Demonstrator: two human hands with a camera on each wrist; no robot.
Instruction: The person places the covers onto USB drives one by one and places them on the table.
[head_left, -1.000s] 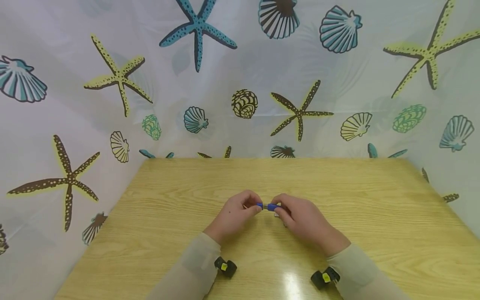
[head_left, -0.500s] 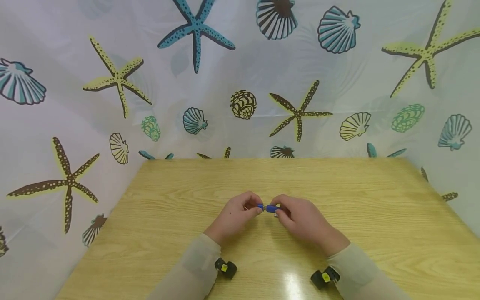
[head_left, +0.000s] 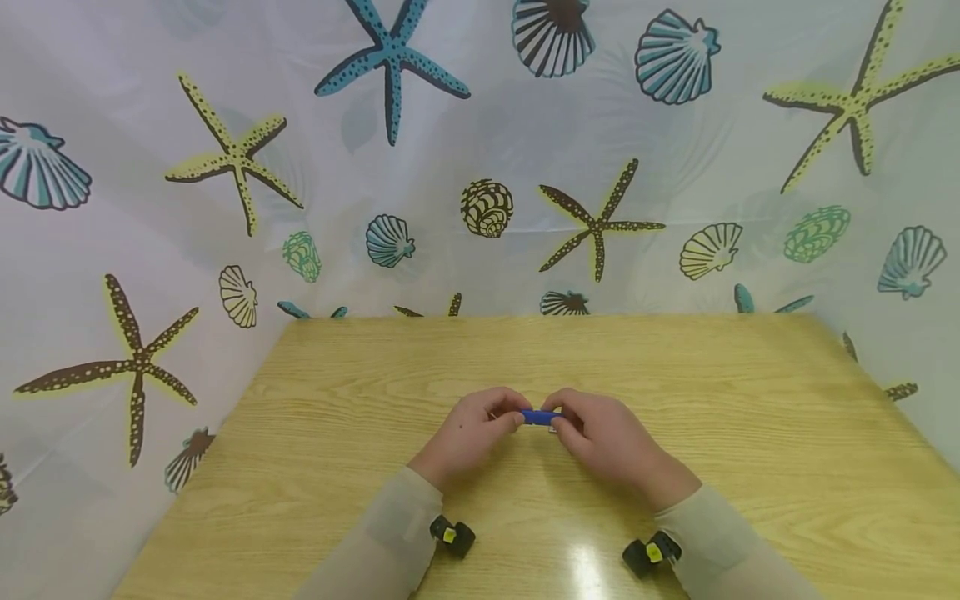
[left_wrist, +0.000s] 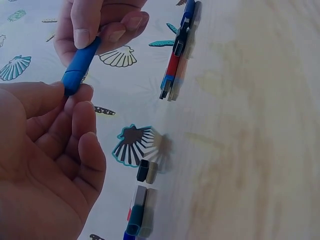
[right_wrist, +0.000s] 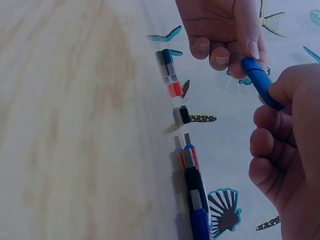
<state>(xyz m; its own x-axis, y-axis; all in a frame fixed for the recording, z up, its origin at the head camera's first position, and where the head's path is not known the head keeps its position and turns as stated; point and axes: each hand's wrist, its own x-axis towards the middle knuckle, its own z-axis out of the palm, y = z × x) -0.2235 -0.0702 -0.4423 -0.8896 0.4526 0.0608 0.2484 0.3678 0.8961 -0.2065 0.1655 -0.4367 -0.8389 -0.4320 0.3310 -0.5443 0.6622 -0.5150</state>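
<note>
A blue USB stick, its cap end on the left and its body on the right, is held level above the table between both hands. My left hand pinches the cap end between thumb and fingers. The body end is pinched by my right hand. In the left wrist view a thin seam crosses the blue stick, near the left thumb. The same seam shows on the stick in the right wrist view. No metal is seen between the two blue parts. The fingers hide both ends.
Small slim things with metal, red, black and blue parts lie on the table beneath the hands, mostly hidden from the head view. A black piece lies among them. The wooden table is backed by a shell-patterned curtain.
A strip of metal showed between the two blue parts earlier. My left hand has moved slightly right, and the blue cap now meets the body.
</note>
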